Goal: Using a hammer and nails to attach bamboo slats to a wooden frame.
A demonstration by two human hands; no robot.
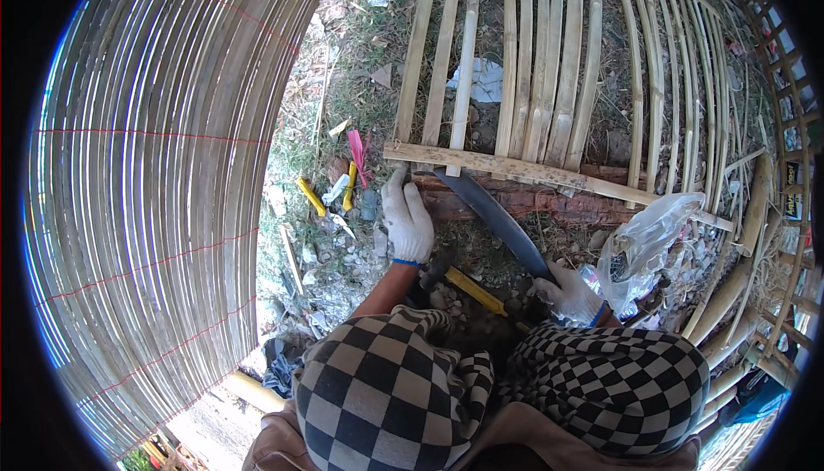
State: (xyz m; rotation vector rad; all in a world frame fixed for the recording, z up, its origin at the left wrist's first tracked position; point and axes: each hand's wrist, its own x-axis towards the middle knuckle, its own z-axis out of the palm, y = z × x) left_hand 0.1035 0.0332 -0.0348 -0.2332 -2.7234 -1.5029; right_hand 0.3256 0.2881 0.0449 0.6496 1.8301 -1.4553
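In a white glove, my right hand [573, 296] grips a machete [502, 226] by its handle. Its long dark blade slants up and left, the tip at the lower end of a bamboo slat [464, 68]. My left hand [407, 220], also gloved in white, has its fingers stretched out, with the tips at the left end of a bamboo crosspiece [515, 167]. Several upright bamboo slats meet this crosspiece, forming a panel. Beneath the crosspiece lies a rough reddish-brown log [549, 206]. Between my hands is a hammer with a yellow handle [475, 290], its dark head near my left wrist.
A slatted blind [163, 171] tied with red string curves along the left. Yellow-handled tools [312, 197] and a pink ribbon [357, 157] lie on the littered ground. A clear plastic bag [648, 244] sits beside my right hand. Bamboo poles [730, 286] and a lattice [794, 111] line the right.
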